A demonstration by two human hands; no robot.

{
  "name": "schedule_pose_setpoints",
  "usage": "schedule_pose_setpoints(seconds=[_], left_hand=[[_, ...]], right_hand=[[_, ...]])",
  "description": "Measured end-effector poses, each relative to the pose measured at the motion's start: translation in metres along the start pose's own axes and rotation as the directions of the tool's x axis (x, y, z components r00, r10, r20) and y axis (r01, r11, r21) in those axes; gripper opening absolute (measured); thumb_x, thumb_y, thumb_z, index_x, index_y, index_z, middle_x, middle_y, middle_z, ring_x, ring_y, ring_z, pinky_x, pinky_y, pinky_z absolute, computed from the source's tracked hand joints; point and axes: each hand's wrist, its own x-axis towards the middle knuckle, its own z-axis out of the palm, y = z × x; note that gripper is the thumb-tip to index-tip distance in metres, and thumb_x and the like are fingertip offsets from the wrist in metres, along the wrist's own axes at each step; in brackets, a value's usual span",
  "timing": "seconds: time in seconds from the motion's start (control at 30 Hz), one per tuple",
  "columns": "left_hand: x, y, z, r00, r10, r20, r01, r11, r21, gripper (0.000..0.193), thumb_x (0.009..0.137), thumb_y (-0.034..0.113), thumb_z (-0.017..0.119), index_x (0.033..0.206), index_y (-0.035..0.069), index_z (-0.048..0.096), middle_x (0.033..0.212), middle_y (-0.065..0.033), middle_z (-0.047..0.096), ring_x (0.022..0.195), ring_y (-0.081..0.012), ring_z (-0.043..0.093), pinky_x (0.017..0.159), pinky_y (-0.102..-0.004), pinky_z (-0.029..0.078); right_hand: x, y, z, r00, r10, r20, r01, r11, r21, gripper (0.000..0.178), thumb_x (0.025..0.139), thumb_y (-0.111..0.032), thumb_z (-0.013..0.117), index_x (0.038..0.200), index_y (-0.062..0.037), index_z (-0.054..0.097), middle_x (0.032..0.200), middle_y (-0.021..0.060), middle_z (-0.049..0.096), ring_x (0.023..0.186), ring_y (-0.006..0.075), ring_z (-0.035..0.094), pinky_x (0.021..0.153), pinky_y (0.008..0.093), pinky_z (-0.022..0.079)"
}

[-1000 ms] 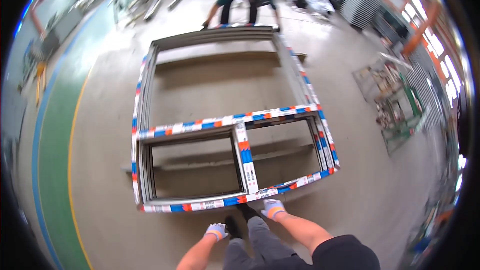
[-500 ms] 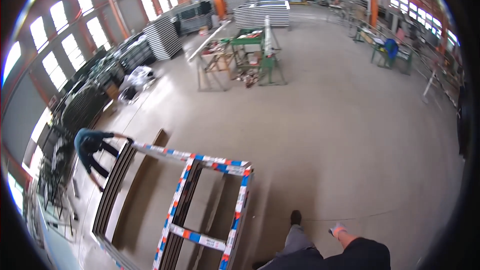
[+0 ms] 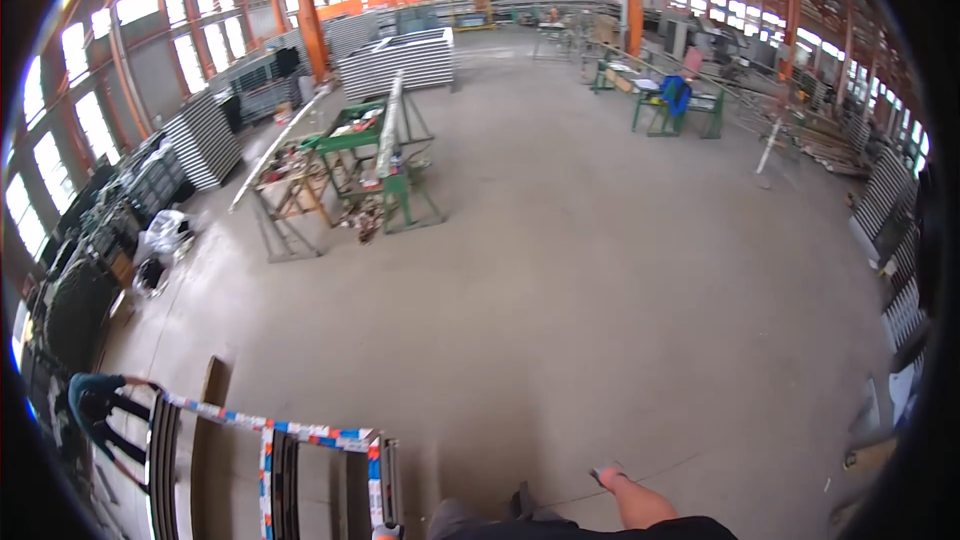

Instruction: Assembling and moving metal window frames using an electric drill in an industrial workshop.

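Observation:
A stack of window frames wrapped in red, white and blue film fills the lower left. Its near right corner reaches toward my body. At the bottom edge, my left hand in a grey glove is partly in view, closed over the bar of the top frame; most of it is cut off. My right hand, also gloved, hangs out over the floor to my right, empty, with its fingers loosely apart. Across the stack a person in a teal top bends down, one hand on the far left corner.
Ahead to the left stand a green work table and trestles with loose parts. Behind them is a stack of white frames. An orange column rises nearby. Another green table with blue cloth stands farther right. Panels line the right side.
My view has swung right and up, so the frames and the other person sit lower and farther left. My left hand has come into view at the frame's corner.

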Motion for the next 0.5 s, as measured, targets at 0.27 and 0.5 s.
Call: schedule_pose_setpoints(seconds=[0.27,0.5], left_hand=[[0.172,0.166,0.032,0.959,0.036,0.280,-0.117,0.954,0.276,0.035,0.087,0.037,0.060,0.098,0.004,0.069,0.086,-0.0153,0.069,0.081,-0.0288,0.066,0.070,-0.0415,0.051],[0.390,0.342,-0.002,0.832,-0.160,0.531,-0.102,0.897,0.430,0.034,0.092,0.035,0.048,0.094,0.010,0.071,0.095,-0.0149,0.070,0.095,-0.0341,0.066,0.082,-0.0440,0.052]], right_hand=[[0.171,-0.216,-0.188,0.993,-0.052,-0.104,0.099,0.849,0.519,0.028,0.079,-0.037,0.065,0.073,-0.0094,0.067,0.069,0.0103,0.066,0.061,0.0223,0.059,0.062,0.0395,0.048],[0.246,-0.154,-0.191,0.949,0.260,0.176,-0.298,0.563,0.771,0.028,0.084,-0.036,0.061,0.083,-0.0082,0.066,0.072,0.0089,0.065,0.065,0.0238,0.062,0.058,0.0416,0.051]])
